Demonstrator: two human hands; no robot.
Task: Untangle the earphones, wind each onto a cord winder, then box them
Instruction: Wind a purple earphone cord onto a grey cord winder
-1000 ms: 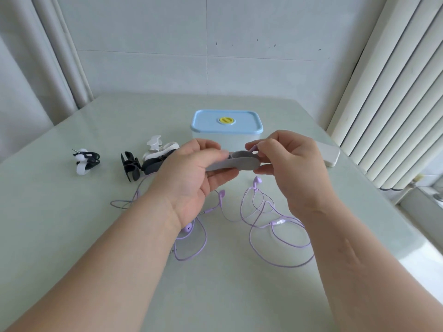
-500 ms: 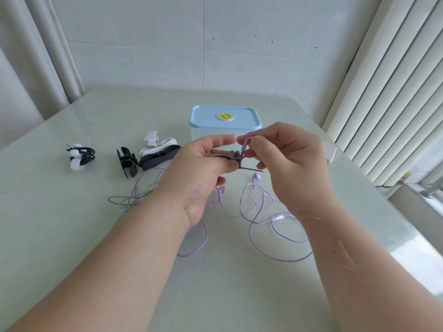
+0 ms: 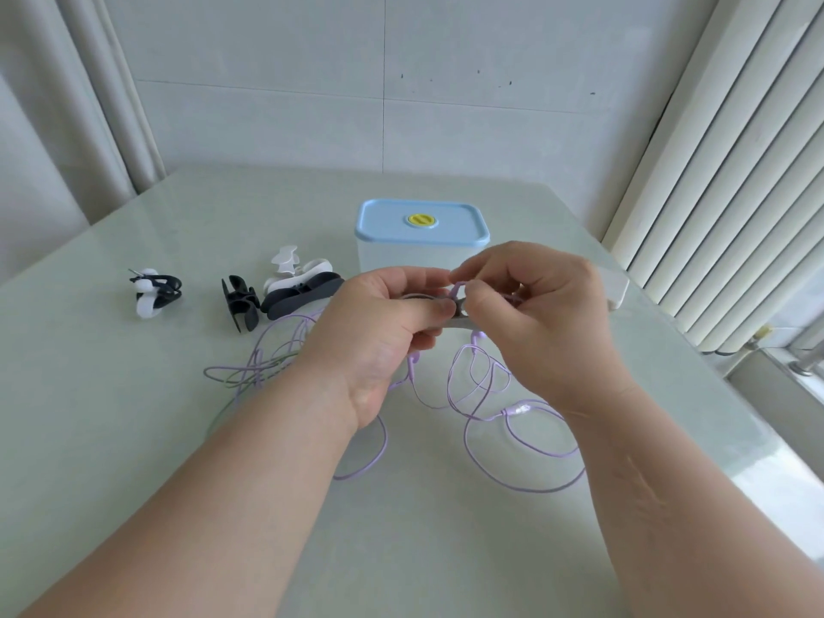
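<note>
Two hands meet just in front of the blue-lidded box (image 3: 421, 256). Left hand (image 3: 379, 336) grips grey cord winder (image 3: 457, 325), fingers curled round it. Right hand (image 3: 539, 323) pinches purple earphone cord (image 3: 517, 412) at winder's end. Remaining cord lies looped on table (image 3: 133, 439), nearer than box. Spare winders (image 3: 303, 296) left of box.

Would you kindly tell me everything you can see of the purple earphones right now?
The purple earphones are a thin lilac cable, rubbery-looking, lying in loose overlapping loops on the table beneath both hands. A paler inline piece sits on the right-hand stretch, and two earbuds show just below the hands. The right hand pinches one stretch against the grey cord winder, which the left hand grips.
</note>
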